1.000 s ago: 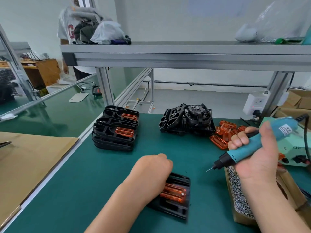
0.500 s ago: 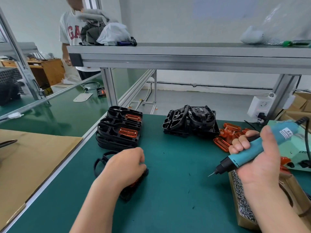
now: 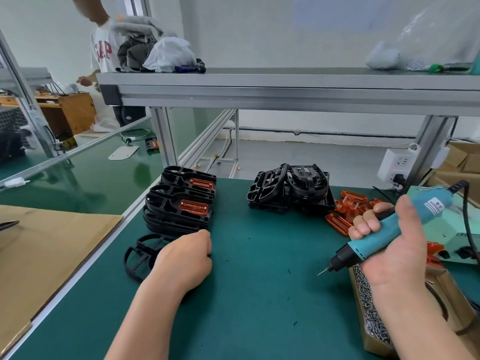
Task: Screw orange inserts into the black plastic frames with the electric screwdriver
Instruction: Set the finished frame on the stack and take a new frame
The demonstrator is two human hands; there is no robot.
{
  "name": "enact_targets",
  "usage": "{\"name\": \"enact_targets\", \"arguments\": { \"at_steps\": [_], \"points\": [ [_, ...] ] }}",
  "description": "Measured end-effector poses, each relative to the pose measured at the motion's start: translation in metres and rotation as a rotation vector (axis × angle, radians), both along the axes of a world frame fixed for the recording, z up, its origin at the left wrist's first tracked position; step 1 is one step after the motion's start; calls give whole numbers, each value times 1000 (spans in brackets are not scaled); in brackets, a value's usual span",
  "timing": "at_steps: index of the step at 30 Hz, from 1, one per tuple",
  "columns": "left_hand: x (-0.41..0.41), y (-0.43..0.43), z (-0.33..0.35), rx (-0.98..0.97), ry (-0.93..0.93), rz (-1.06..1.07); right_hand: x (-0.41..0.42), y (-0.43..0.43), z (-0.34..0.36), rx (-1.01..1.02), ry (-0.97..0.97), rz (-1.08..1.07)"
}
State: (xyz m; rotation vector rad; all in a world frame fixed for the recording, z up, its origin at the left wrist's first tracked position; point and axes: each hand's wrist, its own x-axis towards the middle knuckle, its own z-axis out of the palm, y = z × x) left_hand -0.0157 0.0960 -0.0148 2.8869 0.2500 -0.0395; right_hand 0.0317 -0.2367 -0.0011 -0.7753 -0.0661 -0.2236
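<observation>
Our left hand [image 3: 185, 258] lies curled over the right end of a black frame [image 3: 139, 257], which is flat on the green bench [image 3: 259, 294]. The frame's looped end sticks out to the left. Our right hand [image 3: 389, 248] is clenched round the blue electric screwdriver [image 3: 368, 246] and holds it above the bench. Its bit [image 3: 323, 272] points down and to the left and touches nothing.

Just behind the left hand stands a stack of frames [image 3: 179, 219], the top two each with a fitted insert [image 3: 193, 207] in orange. Farther right, near the back edge of the bench, is a pile of bare frames [image 3: 288, 188]. Beside it lies a heap of loose inserts [image 3: 348, 206].

A cardboard box of screws [image 3: 374, 344] sits at the right edge, under our right wrist. A white socket block [image 3: 396, 165] is fixed to the post behind. Beyond the grey shelf [image 3: 285, 81], at the back left, stands a person in a white T-shirt [image 3: 104, 50].
</observation>
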Motion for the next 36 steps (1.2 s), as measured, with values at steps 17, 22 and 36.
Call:
{"name": "enact_targets", "arguments": {
  "at_steps": [17,22,36],
  "points": [
    [21,-9,-4,-422,-389,118,2,-1,0,26,1,11],
    [65,-47,-8,-1199,-165,240,4,0,-3,49,-2,13],
    [155,-95,-20,-2027,296,523,6,-5,-5,56,-15,23]
  ]
}}
